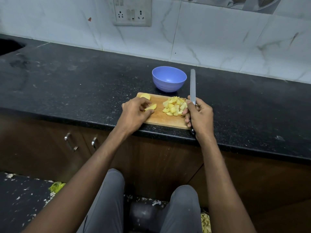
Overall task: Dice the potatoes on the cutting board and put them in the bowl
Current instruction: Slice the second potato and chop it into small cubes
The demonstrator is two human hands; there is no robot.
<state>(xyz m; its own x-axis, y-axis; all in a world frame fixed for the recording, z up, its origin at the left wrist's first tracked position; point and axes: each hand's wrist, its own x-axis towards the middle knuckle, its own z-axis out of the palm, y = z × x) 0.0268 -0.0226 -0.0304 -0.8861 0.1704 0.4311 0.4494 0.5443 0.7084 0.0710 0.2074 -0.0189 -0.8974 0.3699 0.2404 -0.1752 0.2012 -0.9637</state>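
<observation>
A long black speckled stone surface (pixel 84 78) runs across the view, backed at 12 o'clock by white marble-patterned wall tiles (pixel 218 39) that carry a grey socket-and-switch panel (pixel 132 11). Below the front edge sit dark brown wooden cabinet doors (pixel 42 148) with metal handles.

At the near edge of the surface lies a rectangular light-brown wooden cutting board (pixel 159 118). Just beyond it, at 12 o'clock, stands a round blue plastic bowl (pixel 169 79), upright, with nothing visible inside.

The right hand (pixel 199 115), at 3 o'clock of the board, has its grip clenched around the dark handle of a long silver-bladed knife (pixel 192 84); the blade points up and away, its tip level with the bowl's rim. The left hand (pixel 134 113), at 9 o'clock of the board, pinches a yellow potato wedge (pixel 151 107) in its grip against the wood.

A heap of pale yellow diced potato cubes (pixel 175 106) lies on the board's right part, touching the right hand's fingers. A larger uncut yellow potato piece (pixel 145 96) rests at the board's far left corner, about 11 o'clock.
</observation>
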